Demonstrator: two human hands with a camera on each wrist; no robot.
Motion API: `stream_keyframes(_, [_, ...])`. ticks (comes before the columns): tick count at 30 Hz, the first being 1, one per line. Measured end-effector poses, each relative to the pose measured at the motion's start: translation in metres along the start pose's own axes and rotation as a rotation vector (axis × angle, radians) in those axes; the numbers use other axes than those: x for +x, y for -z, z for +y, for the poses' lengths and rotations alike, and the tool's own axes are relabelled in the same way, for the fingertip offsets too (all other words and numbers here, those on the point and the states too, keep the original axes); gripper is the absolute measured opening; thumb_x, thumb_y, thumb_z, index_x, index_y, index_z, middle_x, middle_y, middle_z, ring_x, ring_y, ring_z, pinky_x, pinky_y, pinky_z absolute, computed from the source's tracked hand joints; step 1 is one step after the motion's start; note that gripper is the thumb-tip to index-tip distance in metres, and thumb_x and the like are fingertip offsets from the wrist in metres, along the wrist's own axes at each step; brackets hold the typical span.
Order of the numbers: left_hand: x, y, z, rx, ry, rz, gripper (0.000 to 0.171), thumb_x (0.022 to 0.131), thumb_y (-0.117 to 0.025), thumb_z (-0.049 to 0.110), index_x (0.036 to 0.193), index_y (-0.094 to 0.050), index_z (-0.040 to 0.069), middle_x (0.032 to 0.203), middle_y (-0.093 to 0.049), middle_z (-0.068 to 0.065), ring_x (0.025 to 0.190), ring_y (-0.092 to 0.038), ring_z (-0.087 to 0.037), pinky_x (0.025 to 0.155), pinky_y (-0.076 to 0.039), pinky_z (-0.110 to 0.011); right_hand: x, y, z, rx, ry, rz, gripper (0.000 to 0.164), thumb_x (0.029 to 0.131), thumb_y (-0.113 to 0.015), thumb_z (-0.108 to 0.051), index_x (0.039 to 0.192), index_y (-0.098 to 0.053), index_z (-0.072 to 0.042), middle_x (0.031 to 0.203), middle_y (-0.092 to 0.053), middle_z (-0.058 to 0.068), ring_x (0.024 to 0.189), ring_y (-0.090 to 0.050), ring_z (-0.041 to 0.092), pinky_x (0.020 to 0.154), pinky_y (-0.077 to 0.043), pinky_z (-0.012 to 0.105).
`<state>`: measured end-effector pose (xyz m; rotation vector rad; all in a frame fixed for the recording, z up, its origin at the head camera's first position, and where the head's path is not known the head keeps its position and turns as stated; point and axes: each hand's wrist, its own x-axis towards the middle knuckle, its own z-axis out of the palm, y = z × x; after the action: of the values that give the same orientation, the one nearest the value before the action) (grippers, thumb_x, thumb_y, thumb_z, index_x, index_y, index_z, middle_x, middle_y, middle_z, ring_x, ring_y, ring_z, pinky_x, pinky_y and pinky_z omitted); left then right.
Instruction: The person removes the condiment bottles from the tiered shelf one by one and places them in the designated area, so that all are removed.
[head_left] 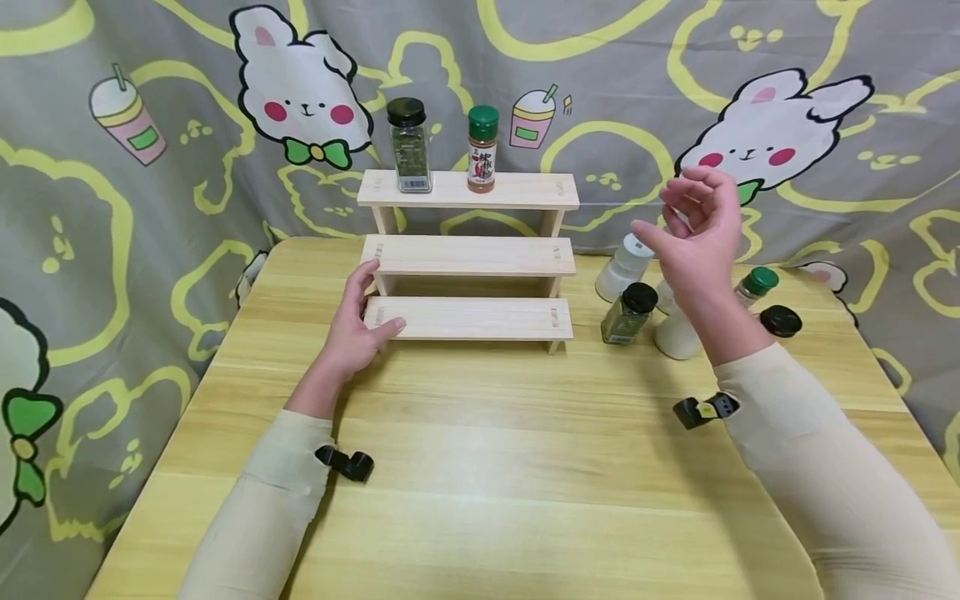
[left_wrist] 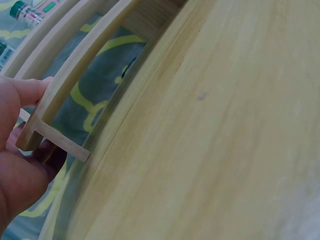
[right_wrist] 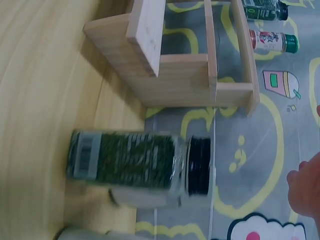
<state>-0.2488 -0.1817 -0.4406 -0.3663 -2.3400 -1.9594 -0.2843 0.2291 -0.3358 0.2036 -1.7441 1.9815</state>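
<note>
At the left end of a three-step wooden shelf rack (head_left: 472, 319), my left hand (head_left: 358, 325) grips the lowest step. In the left wrist view, its thumb lies on the board (left_wrist: 75, 65) and the other fingers reach around the end. My right hand (head_left: 705, 237) is raised over the jars at the right, fingers loosely bent, holding nothing. Below it stands a black-lidded glass jar of green flakes (head_left: 627, 318), which also shows large in the right wrist view (right_wrist: 135, 157). The top step carries a black-lidded jar of dried herbs (head_left: 410, 154) and a green-capped red spice shaker (head_left: 482, 154).
Beside the flake jar are a white-topped clear jar (head_left: 622, 271) and a white bottle (head_left: 677, 337). A green-capped shaker (head_left: 759, 283) and a black lid (head_left: 780, 321) show past my right forearm. A patterned curtain (head_left: 615, 92) hangs behind the wooden table (head_left: 480, 467).
</note>
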Motion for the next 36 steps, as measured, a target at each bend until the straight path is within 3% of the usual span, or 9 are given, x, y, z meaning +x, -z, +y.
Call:
stream_keyframes(8, [0.001, 0.001, -0.003, -0.002, -0.009, -0.007, 0.085, 0.085, -0.067, -0.015, 0.154, -0.024, 0.008, 0.159, -0.022, -0.019, 0.142, -0.025, -0.040, 0.110, -0.029, -0.053, 0.009, -0.033, 0.007, -0.016, -0.003, -0.050, 0.069, 0.069, -0.079, 0.019, 0.126, -0.053, -0.009, 0.121, -0.054, 0.012, 0.116, -0.053, 0.025, 0.104, -0.042, 0.033])
stream_keyframes(21, [0.002, 0.003, -0.004, 0.016, -0.018, -0.009, 0.084, 0.086, -0.069, -0.013, 0.154, -0.025, 0.009, 0.160, -0.022, -0.015, 0.145, -0.021, -0.033, 0.113, -0.025, -0.050, 0.016, -0.082, 0.010, -0.047, -0.014, -0.099, 0.068, 0.070, -0.080, 0.016, 0.126, -0.052, -0.009, 0.116, -0.055, 0.007, 0.114, -0.054, 0.025, 0.103, -0.042, 0.033])
stream_keyframes(28, [0.001, 0.004, 0.000, 0.025, -0.026, -0.004, 0.083, 0.086, -0.068, -0.014, 0.154, -0.025, 0.007, 0.160, -0.022, -0.016, 0.144, -0.022, -0.034, 0.114, -0.024, -0.051, 0.014, -0.108, -0.003, -0.083, -0.033, -0.120, 0.064, 0.071, -0.079, 0.011, 0.126, -0.052, -0.009, 0.116, -0.054, 0.008, 0.113, -0.054, 0.024, 0.103, -0.043, 0.033])
stream_keyframes(36, [0.002, 0.004, -0.001, 0.043, -0.055, 0.005, 0.082, 0.084, -0.069, -0.015, 0.152, -0.028, 0.005, 0.159, -0.023, -0.016, 0.145, -0.022, -0.031, 0.115, -0.020, -0.050, 0.031, -0.126, 0.013, -0.086, -0.095, -0.115, 0.070, 0.071, -0.083, 0.008, 0.129, -0.051, -0.014, 0.124, -0.052, 0.012, 0.117, -0.053, 0.025, 0.102, -0.042, 0.032])
